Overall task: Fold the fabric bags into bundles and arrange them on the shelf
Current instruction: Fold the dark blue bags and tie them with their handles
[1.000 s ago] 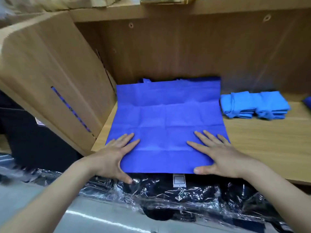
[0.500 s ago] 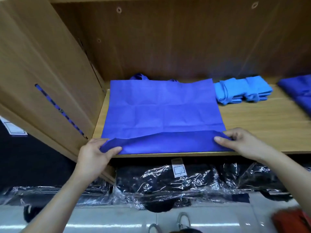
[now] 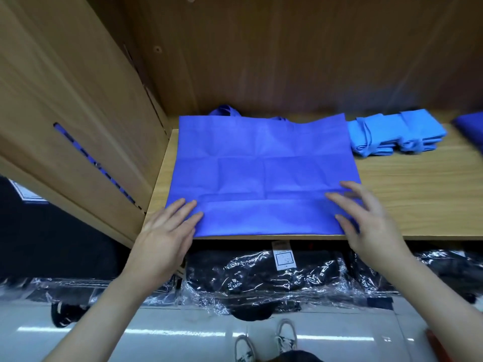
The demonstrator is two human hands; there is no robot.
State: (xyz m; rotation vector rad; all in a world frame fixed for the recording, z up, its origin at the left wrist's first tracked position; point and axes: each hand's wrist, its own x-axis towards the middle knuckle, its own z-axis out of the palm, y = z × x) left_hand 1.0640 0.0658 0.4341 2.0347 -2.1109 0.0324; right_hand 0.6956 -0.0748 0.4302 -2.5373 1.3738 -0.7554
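Note:
A royal-blue fabric bag (image 3: 261,165) lies flat on the wooden shelf (image 3: 418,199), its handles at the back and its near strip folded up over itself. My left hand (image 3: 167,231) rests with straight fingers on the fold's left end. My right hand (image 3: 366,220) has its fingers spread at the fold's right end, fingertips on or just above the fabric. Two light-blue folded bundles (image 3: 394,134) sit side by side on the shelf to the bag's right.
A dark blue fabric piece (image 3: 470,126) shows at the far right edge. A wooden side panel (image 3: 78,113) walls the shelf on the left. Below the shelf lie black items in clear plastic wrap (image 3: 261,280). My shoes (image 3: 264,343) stand on the glossy floor.
Both hands pinched the bag's near edge, lifted it and laid it over as a fold. Now they have let go and lie flat at the fold's ends.

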